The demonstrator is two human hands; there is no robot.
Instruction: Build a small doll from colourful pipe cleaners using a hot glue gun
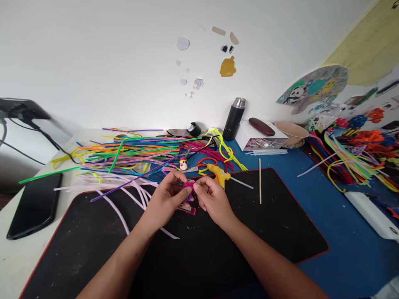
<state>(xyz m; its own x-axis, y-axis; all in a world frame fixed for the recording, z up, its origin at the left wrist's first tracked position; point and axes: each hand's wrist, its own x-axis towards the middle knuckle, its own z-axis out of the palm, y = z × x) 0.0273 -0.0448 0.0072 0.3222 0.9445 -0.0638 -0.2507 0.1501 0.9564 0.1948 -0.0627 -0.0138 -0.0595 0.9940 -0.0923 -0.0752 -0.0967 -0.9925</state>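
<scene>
Between the fingertips of both hands is a small magenta and purple piece of pipe-cleaner work (188, 186), largely covered by the fingers. My left hand (170, 197) pinches it from the left, and my right hand (211, 196) pinches its right side. Just under it, a small red object with a pale strip (188, 209) lies on the black mat (243, 249). Behind the hands sit a small white figure with a pink top (183, 163), scissors with red handles (207, 162) and a yellow glue gun (220, 174) with a clear glue stick in it.
Many coloured pipe cleaners (137, 147) lie across the back left. A phone (34, 205) rests at the left. A thin wooden stick (260, 181) lies on the mat's right part. Behind stand a black thermos (234, 119), a white box (260, 138) and a bowl (292, 131).
</scene>
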